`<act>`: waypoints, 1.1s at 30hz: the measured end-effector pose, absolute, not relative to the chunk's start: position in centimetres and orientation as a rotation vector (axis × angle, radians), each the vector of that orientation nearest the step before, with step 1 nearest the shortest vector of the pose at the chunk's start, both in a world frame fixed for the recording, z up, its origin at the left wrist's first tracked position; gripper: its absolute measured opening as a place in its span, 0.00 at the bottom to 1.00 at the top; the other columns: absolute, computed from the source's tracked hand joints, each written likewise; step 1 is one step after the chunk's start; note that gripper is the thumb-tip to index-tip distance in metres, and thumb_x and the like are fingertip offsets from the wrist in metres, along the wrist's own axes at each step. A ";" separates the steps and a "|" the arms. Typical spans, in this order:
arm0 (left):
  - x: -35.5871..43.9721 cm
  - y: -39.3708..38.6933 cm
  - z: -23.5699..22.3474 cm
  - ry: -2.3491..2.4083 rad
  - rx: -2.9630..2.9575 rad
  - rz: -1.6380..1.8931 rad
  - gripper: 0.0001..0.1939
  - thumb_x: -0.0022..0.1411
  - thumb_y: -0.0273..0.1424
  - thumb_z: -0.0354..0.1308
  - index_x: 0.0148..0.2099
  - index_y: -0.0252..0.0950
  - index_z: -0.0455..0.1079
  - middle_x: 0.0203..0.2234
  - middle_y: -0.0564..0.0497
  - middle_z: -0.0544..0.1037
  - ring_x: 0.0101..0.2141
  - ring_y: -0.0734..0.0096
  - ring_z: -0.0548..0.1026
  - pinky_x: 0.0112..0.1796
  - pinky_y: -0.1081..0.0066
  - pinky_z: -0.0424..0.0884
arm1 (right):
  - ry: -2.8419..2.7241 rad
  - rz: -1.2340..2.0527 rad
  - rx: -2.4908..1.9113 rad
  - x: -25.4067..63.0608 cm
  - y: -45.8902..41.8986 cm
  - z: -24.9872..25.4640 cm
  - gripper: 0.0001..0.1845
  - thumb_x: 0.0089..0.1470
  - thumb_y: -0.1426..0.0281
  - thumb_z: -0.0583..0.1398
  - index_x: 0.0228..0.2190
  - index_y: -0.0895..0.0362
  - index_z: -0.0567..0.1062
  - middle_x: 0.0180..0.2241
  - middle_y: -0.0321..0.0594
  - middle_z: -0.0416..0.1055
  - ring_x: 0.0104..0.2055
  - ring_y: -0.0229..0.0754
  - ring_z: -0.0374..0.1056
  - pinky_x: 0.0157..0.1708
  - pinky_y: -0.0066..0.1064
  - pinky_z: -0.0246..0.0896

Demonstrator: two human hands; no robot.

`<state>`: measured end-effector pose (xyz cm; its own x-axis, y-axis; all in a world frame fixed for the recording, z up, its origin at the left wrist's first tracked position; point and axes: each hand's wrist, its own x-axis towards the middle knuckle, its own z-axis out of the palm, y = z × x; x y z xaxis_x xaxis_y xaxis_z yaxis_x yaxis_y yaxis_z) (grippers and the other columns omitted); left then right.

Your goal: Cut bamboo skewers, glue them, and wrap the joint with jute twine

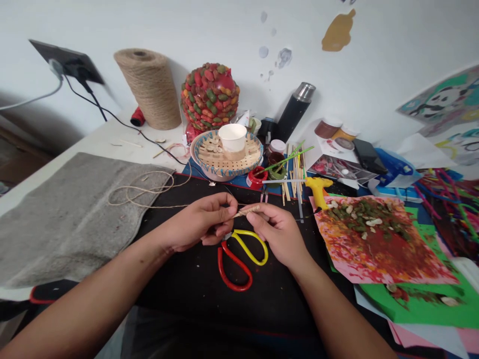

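My left hand (207,219) pinches jute twine (170,207) at the left end of a thin piece wound with twine (250,210). Around the other end of that wound piece the fingers of my right hand (279,232) are closed; what lies under the winding is hidden. The loose twine runs left from my hands and loops over the grey cloth (75,209). Just below the hands, scissors (245,287) with one red and one yellow handle lie on the black mat (194,299), their blades mostly covered by my left hand.
Behind stand a large twine spool (149,89), a ball covered in coloured shells (210,97), a woven basket (205,164) with a paper cup (232,139), paint jars (256,177) and a black flask (294,114). To the right are a yellow glue gun (318,189) and painted paper (392,249).
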<state>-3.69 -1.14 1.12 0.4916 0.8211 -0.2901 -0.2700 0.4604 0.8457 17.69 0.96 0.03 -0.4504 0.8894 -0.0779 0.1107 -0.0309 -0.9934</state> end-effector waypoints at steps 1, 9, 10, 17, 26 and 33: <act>-3.7 -1.2 1.1 0.798 0.849 0.763 0.16 0.69 0.42 0.63 0.42 0.38 0.63 0.20 0.59 0.67 0.16 0.82 0.56 0.16 0.82 0.49 | -1.595 1.544 -1.063 17.7 1.0 0.1 0.16 0.62 0.56 0.66 0.42 0.54 0.85 0.23 0.32 0.68 0.21 0.33 0.55 0.20 0.26 0.50; -4.4 -1.1 1.5 0.903 1.263 0.629 0.23 0.74 0.49 0.54 0.50 0.33 0.71 0.24 0.55 0.71 0.22 0.77 0.63 0.23 0.77 0.59 | -1.468 1.536 -1.064 18.4 1.5 -0.3 0.15 0.61 0.57 0.67 0.42 0.54 0.85 0.19 0.28 0.60 0.20 0.33 0.51 0.20 0.27 0.45; -4.4 -1.1 1.5 0.896 1.287 0.609 0.23 0.74 0.49 0.54 0.50 0.33 0.72 0.24 0.55 0.71 0.22 0.76 0.63 0.23 0.76 0.59 | -1.466 1.535 -1.062 18.4 1.5 -0.3 0.15 0.61 0.58 0.66 0.42 0.54 0.85 0.19 0.28 0.59 0.20 0.33 0.50 0.20 0.27 0.45; -4.4 -1.1 1.4 0.992 1.364 0.632 0.20 0.74 0.47 0.53 0.41 0.35 0.71 0.21 0.58 0.68 0.21 0.77 0.62 0.23 0.76 0.57 | -1.470 1.548 -1.065 18.4 1.5 -0.2 0.15 0.62 0.58 0.66 0.43 0.55 0.84 0.19 0.27 0.58 0.20 0.33 0.49 0.20 0.27 0.41; -4.0 -1.3 1.3 1.345 1.725 0.737 0.18 0.75 0.43 0.53 0.41 0.37 0.77 0.23 0.57 0.74 0.25 0.74 0.69 0.28 0.75 0.61 | -1.484 1.488 -1.104 18.1 1.5 -0.2 0.17 0.63 0.57 0.65 0.41 0.58 0.84 0.18 0.28 0.59 0.20 0.33 0.52 0.21 0.28 0.43; -3.9 -1.1 0.6 1.527 1.932 0.721 0.16 0.75 0.39 0.52 0.45 0.38 0.78 0.30 0.52 0.82 0.30 0.69 0.77 0.32 0.73 0.63 | -1.583 1.491 -1.130 18.0 1.0 0.0 0.19 0.64 0.55 0.62 0.42 0.57 0.83 0.18 0.28 0.59 0.19 0.34 0.53 0.20 0.27 0.46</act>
<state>-3.85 -1.06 0.64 0.2033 0.9770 0.0648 0.6711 -0.1872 0.7174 17.97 1.04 0.02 -0.3937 0.9153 -0.0850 0.1397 -0.0319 -0.9897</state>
